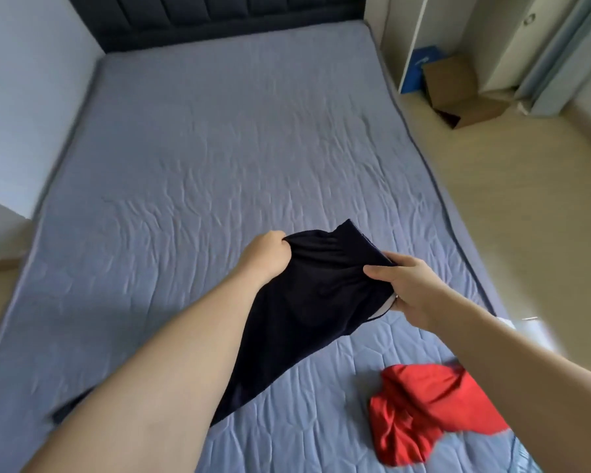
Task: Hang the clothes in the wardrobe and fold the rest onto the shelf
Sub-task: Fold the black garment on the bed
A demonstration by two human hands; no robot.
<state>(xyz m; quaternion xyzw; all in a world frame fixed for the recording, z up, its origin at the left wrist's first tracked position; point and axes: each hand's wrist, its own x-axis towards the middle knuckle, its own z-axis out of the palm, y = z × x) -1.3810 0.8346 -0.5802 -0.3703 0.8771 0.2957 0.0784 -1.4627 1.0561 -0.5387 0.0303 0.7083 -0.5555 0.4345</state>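
A dark navy garment (307, 302) hangs between both hands above the bed, its lower end trailing onto the mattress under my left forearm. My left hand (265, 256) grips its upper left edge in a closed fist. My right hand (401, 290) pinches the upper right edge, thumb on top, with a thin white trim showing by the palm. A crumpled red garment (423, 414) lies on the mattress at the lower right, partly hidden by my right forearm.
The grey-blue quilted mattress (219, 148) fills most of the view, with a dark padded headboard (219, 15) at the far end. On the floor to the right stand a white open wardrobe panel (411, 39), a blue box (420, 68) and a cardboard box (458, 93).
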